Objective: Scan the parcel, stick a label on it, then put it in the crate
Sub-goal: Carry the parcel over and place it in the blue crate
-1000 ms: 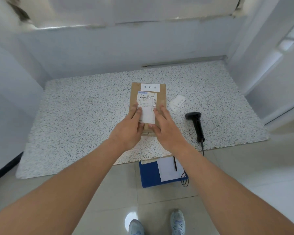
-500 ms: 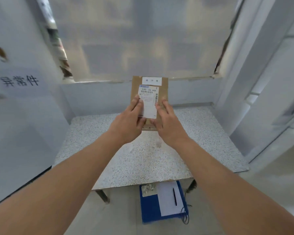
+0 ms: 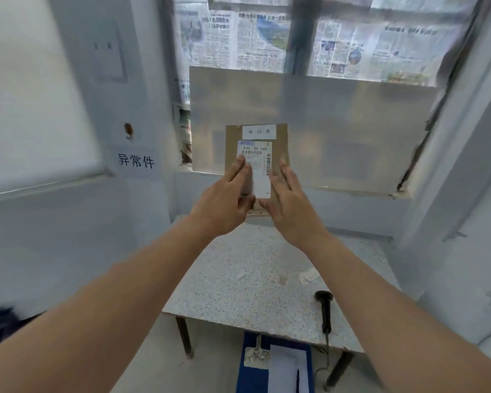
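A flat brown cardboard parcel [image 3: 278, 143] is held up in the air in front of the window, well above the table. It carries a white barcode shipping label [image 3: 260, 171] and a small white sticker [image 3: 259, 131] along its top edge. My left hand [image 3: 224, 205] grips its lower left part, fingers lying over the shipping label. My right hand [image 3: 291, 208] holds its lower right edge. The black handheld scanner [image 3: 325, 309] lies on the table's front right part.
The speckled stone table [image 3: 238, 293] stands against the wall under a window covered with newspaper. A small white slip [image 3: 309, 276] lies on the table. A blue crate [image 3: 248, 373] with white paper and a pen in it sits on the floor below the table's front edge.
Both hands have lifted the parcel off the table and raised it up in front of the window. The view has tilted upward. The scanner has stayed on the table.
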